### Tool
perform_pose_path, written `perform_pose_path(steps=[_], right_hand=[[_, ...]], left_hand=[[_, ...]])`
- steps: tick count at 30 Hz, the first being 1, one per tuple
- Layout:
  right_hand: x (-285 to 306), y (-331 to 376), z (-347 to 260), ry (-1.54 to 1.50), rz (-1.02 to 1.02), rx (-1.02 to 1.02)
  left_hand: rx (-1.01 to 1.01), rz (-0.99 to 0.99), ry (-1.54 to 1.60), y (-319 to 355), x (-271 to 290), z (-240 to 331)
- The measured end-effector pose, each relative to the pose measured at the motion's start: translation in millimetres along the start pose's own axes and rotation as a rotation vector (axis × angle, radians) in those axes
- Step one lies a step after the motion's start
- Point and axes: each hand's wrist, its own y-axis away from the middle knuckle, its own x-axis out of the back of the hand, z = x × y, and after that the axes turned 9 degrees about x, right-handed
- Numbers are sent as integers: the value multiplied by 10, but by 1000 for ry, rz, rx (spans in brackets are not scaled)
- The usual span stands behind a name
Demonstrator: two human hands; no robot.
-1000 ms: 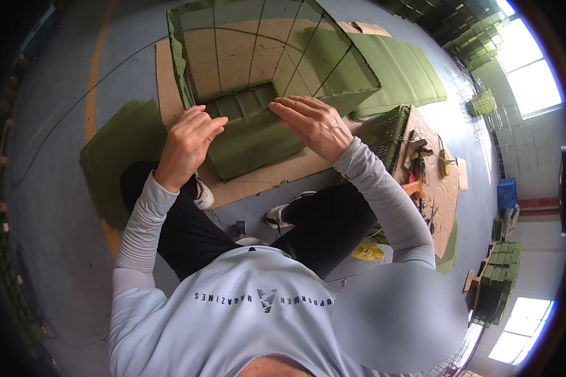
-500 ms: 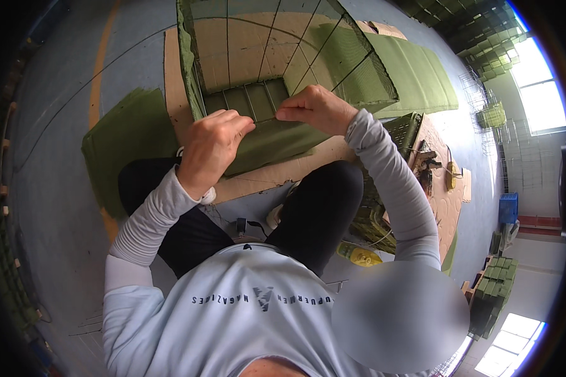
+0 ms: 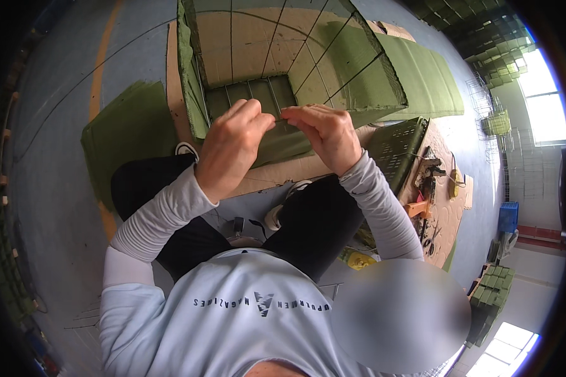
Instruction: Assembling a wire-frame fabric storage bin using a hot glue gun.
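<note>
Both hands, left hand [image 3: 229, 147] and right hand [image 3: 324, 132], pinch the wire frame [image 3: 277, 113] between closed fingers; green felt panel [image 3: 277, 141] just below needs steady, even tension.

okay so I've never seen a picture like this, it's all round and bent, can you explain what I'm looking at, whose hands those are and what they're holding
The picture comes from a wide fisheye camera worn on a person's head, looking down, which is why straight lines bend near the rim. The pale grey shirt and dark trousers at the bottom are the wearer's own body, and both forearms reach up from there.

The left hand and right hand meet at the near top edge of a wire-frame box lined with green felt-like panels. The fingertips pinch something thin at that wire edge; what exactly is too small to tell.

The box stands on a sheet of cardboard on a grey-blue floor. More green panels lie flat to the left and right. On the right is a green plastic crate, with small hand tools scattered beyond it.
</note>
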Motion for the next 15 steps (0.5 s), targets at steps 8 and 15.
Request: perform_pose_path(steps=[8, 15], right_hand=[[272, -353, 220, -222, -497, -289], [-17, 152, -160, 143, 59, 210]], left_hand=[[311, -340, 390, -237, 178, -64], [-100, 95, -168, 139, 54, 190]])
